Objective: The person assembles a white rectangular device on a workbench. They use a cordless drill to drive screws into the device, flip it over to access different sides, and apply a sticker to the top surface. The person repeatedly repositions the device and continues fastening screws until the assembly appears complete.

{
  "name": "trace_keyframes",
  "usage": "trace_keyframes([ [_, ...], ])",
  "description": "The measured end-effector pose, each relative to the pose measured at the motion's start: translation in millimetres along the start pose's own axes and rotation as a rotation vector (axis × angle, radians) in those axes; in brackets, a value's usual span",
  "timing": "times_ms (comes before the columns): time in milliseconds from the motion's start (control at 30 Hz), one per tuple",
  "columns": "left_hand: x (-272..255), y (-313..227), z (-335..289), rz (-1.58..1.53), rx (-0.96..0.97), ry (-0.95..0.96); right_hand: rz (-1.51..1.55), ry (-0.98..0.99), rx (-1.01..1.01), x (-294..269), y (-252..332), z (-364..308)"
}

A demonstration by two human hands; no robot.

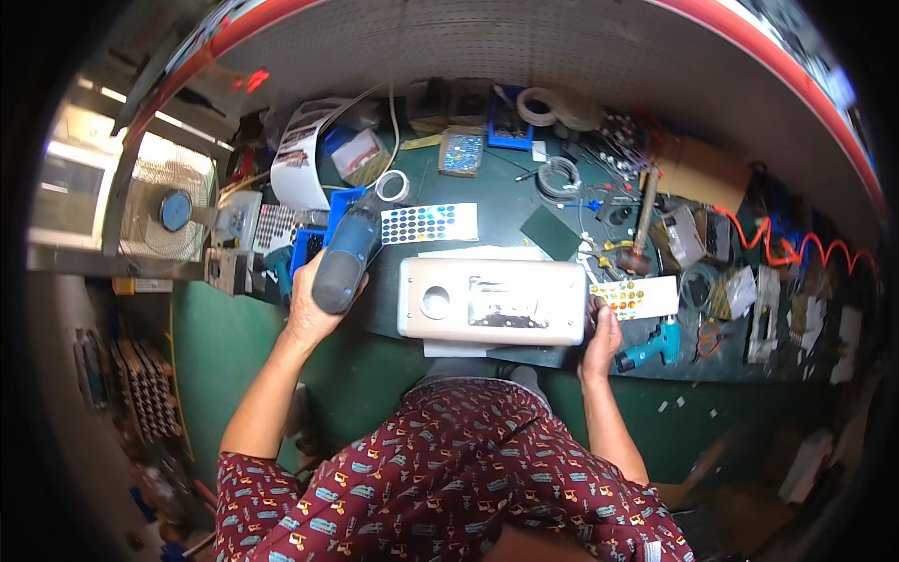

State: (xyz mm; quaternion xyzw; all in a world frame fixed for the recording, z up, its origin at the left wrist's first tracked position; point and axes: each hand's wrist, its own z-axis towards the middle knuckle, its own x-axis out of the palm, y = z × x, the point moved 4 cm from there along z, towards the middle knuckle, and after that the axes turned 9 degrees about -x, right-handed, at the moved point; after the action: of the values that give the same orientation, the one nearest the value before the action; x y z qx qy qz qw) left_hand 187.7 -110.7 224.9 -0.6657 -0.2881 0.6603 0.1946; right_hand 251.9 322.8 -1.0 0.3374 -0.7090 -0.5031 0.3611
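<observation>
A blue and dark grey power tool (343, 262) is gripped in my left hand (313, 304), its rounded rear end toward me and its front pointing away over the bench. The exact kind of tool is not clear. Just right of it lies a pale metal case (449, 323) with a round hole at its left and a shiny rectangular window. My right hand (601, 337) is at the case's right end, fingers curled in. Something small and dark shows at its fingertips, too hidden to name. White paper (456, 347) sticks out under the case.
A sticker sheet (431, 223) lies behind the case and another (646, 298) to its right. Nearby are a mallet (639, 245), a teal cordless driver (653, 347), orange-handled scissors (709, 339), coiled cable (559, 178) and a tape roll (392, 186). A fan (175, 210) stands left.
</observation>
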Motion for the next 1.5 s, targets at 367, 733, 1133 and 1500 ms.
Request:
trace_keyframes([
  [367, 135, 269, -13, 0.306, -0.133, 0.1, 0.296, 0.106, 0.507, -7, -79, 68],
  [733, 147, 298, -13, 0.351, -0.173, 0.23, 0.136, 0.09, 0.518, -7, -79, 69],
  [1133, 79, 230, -11, 0.187, -0.3, 0.216, -0.247, 0.078, -0.218, 45, 75, 88],
  [1500, -25, 94, -44, -0.377, -0.071, 0.347, -0.905, 1.279, -0.575, 274, 87, -42],
])
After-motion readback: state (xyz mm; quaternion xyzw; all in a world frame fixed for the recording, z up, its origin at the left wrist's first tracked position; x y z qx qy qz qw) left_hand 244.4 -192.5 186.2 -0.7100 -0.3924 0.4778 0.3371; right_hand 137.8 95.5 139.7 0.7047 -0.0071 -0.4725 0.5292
